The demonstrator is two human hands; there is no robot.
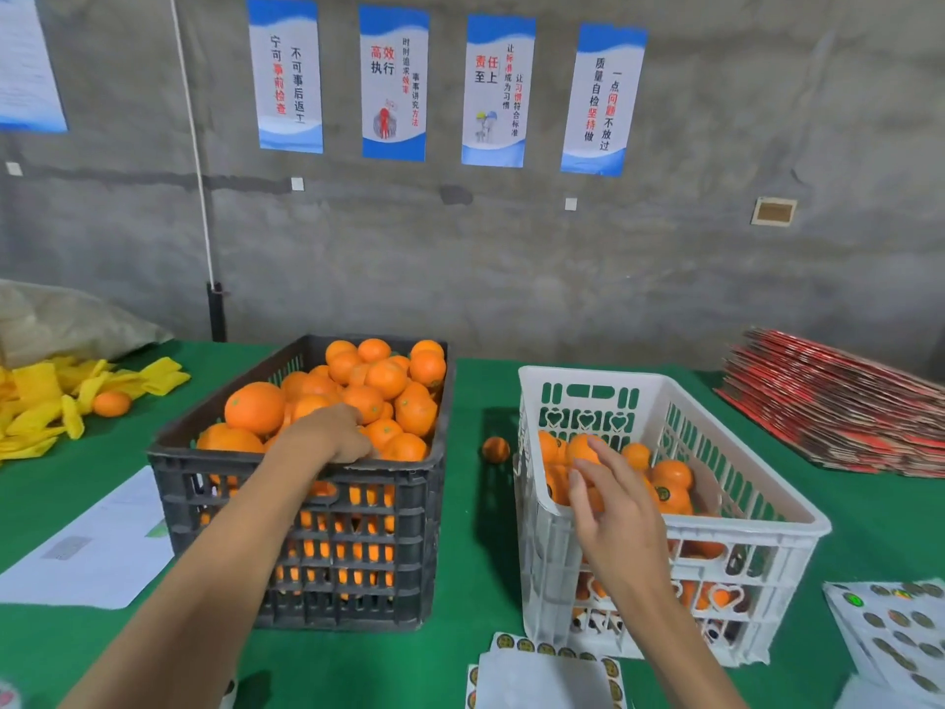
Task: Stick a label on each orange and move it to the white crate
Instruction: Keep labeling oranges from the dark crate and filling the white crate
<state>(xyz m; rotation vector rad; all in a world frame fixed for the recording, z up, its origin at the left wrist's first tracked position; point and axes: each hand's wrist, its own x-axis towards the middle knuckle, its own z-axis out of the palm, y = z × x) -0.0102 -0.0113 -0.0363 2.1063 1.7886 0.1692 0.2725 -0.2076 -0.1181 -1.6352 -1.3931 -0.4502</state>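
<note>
Green cloth of the table [475, 596] under everything, grey concrete wall behind with four blue-and-white posters [394, 84].

Head view, the only one:

- Black crate [358, 555] at about 9 o'clock from the middle of the table, heaped with unlabelled oranges [388, 381] up over the rim.
- Left hand [327, 432] reaching over the near rim of the black crate, fingers bent down among the fruit at the front edge; cannot tell whether an orange is really gripped, as the fingertips are hidden.
- White crate [757, 570] at about 3 o'clock, just beside the black one with a strip of cloth between — partly filled with labelled oranges [670, 483], a round green sticker visible on some.
- Right hand [613, 509] over the near-left corner of the white crate, fingers spread apart and loose, holding nothing; one orange [583, 447] just beyond the fingertips, contact not clear.
- Small loose orange [496, 449] on the cloth in the gap between the two crates.
- Label sheets [542, 667] at 6 o'clock, in front of the white crate — another sheet of round stickers [890, 631] at about 4 o'clock.
- Yellow foam nets [46, 401] at 10 o'clock, with one orange [111, 404] among them.
- White paper [97, 550] at 8 o'clock, left of the black crate.
- Stack of red flat cartons [838, 401] at 2 o'clock.
</note>
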